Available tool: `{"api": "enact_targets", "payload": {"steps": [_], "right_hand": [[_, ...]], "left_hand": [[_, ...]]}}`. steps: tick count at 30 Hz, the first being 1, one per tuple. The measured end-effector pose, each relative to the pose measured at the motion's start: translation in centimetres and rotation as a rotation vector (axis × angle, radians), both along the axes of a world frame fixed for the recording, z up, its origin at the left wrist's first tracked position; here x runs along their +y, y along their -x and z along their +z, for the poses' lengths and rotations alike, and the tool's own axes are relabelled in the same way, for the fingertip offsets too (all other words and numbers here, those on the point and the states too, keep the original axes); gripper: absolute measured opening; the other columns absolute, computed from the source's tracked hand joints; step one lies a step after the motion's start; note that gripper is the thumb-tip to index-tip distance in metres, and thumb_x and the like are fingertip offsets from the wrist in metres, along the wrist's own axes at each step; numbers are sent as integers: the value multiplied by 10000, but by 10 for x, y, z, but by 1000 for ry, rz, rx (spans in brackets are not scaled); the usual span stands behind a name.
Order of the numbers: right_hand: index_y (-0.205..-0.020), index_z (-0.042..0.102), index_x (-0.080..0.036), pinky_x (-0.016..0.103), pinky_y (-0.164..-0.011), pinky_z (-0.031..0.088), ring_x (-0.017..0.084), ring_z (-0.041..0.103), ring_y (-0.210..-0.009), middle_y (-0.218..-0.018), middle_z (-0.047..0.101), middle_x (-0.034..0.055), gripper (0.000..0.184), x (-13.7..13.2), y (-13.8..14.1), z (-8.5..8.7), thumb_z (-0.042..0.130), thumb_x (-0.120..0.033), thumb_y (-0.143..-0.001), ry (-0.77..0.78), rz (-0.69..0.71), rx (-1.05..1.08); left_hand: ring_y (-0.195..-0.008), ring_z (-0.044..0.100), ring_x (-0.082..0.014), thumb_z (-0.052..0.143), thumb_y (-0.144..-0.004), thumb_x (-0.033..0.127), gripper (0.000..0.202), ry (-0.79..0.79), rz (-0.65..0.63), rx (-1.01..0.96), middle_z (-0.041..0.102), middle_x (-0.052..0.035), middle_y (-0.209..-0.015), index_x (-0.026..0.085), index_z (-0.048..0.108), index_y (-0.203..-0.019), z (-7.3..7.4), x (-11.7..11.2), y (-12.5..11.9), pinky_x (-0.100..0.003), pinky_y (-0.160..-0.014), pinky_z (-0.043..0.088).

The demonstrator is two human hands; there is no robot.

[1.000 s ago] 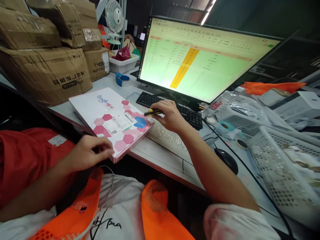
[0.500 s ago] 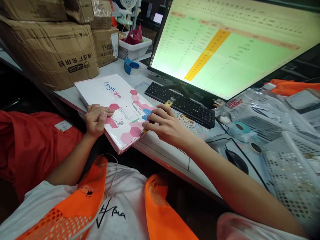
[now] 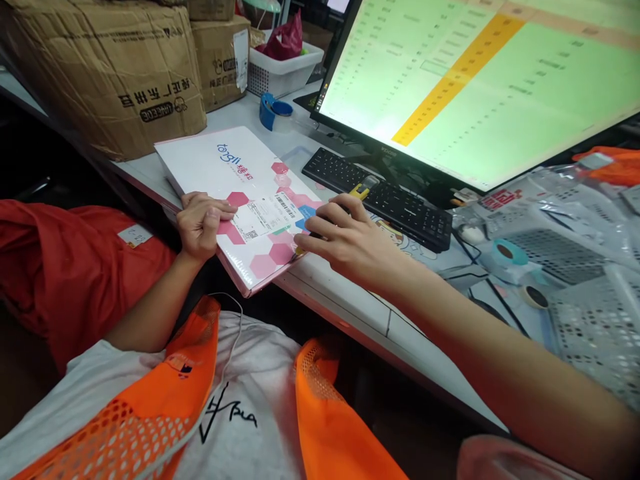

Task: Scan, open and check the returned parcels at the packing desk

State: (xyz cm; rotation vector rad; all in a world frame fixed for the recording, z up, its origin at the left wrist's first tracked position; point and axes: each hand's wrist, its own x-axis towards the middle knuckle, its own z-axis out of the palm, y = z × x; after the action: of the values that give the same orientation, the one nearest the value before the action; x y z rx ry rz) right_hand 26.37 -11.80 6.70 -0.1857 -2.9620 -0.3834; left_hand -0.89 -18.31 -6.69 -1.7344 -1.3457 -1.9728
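A flat white box point(image 3: 225, 173) with pink hexagons and a shipping label point(image 3: 265, 217) lies at the desk's near edge, one corner hanging over it. My left hand point(image 3: 203, 223) grips the box's left edge, thumb on top. My right hand point(image 3: 345, 243) rests at the box's right corner, fingers closed round a yellow and black utility knife point(image 3: 361, 192). The knife's yellow end sticks out toward the keyboard; its other end points down at the box's right edge.
A black keyboard point(image 3: 395, 203) lies under a large monitor point(image 3: 480, 87) showing a green spreadsheet. Cardboard boxes point(image 3: 105, 73) are stacked at the back left, with a blue tape dispenser point(image 3: 270, 110) and a white basket point(image 3: 283, 70). Plastic bags, tape rolls and mesh trays point(image 3: 590, 320) crowd the right.
My left hand rose from below the desk and took the box's left edge. My right hand brought the knife down to the box's right corner. The view tilted down and closer.
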Motion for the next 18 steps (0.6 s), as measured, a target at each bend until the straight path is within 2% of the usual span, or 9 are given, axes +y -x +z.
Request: {"api": "enact_targets", "payload": {"steps": [3, 6, 8, 10, 15, 18], "right_hand": [[-1010, 657, -259, 487, -1047, 378, 239, 478, -995, -918, 557, 39, 268, 0, 0, 3, 427, -123, -1033, 2, -13, -21], [-1017, 674, -249, 511, -1048, 386, 235, 485, -1012, -906, 547, 38, 309, 8, -1, 5, 391, -130, -1046, -51, -33, -46], [-1031, 692, -243, 527, -1048, 390, 236, 490, -1029, -908, 555, 42, 330, 18, -3, 6, 377, -147, -1053, -84, -45, -62], [-1042, 708, -248, 535, -1054, 386, 236, 492, -1045, -904, 566, 42, 323, 34, -9, 7, 399, -155, -1044, -90, -64, -62], [-929, 725, -248, 558, -1051, 359, 255, 488, -1047, -865, 574, 48, 308, 82, -54, 6, 463, -92, -970, -78, -214, -11], [-975, 735, -245, 575, -1032, 329, 283, 490, -1024, -910, 616, 76, 295, 90, -80, 4, 492, -83, -935, -107, -358, 88]], "left_hand": [[-824, 733, -204, 427, -1032, 297, 420, 19, 20, 17, 778, 2, -810, 251, 702, -717, -1, 2, 2, -480, -1003, 462], [-857, 729, -218, 379, -1039, 371, 473, 111, 85, 43, 769, -20, -807, 243, 693, -709, -4, 6, 3, -479, -1040, 449], [-870, 723, -222, 357, -1036, 399, 491, 162, 109, 56, 761, -33, -807, 238, 688, -712, -6, 8, 4, -477, -1058, 440], [-865, 719, -222, 369, -1033, 398, 483, 147, 96, 66, 760, -39, -810, 233, 686, -708, -7, 8, 6, -473, -1058, 438], [-877, 726, -226, 384, -1033, 398, 475, 124, 77, 109, 776, -53, -823, 225, 687, -711, -4, 6, 9, -472, -1030, 447], [-898, 728, -234, 397, -1018, 392, 447, 156, 87, 134, 782, -64, -837, 226, 696, -731, -3, 5, 7, -475, -1017, 457]]}}
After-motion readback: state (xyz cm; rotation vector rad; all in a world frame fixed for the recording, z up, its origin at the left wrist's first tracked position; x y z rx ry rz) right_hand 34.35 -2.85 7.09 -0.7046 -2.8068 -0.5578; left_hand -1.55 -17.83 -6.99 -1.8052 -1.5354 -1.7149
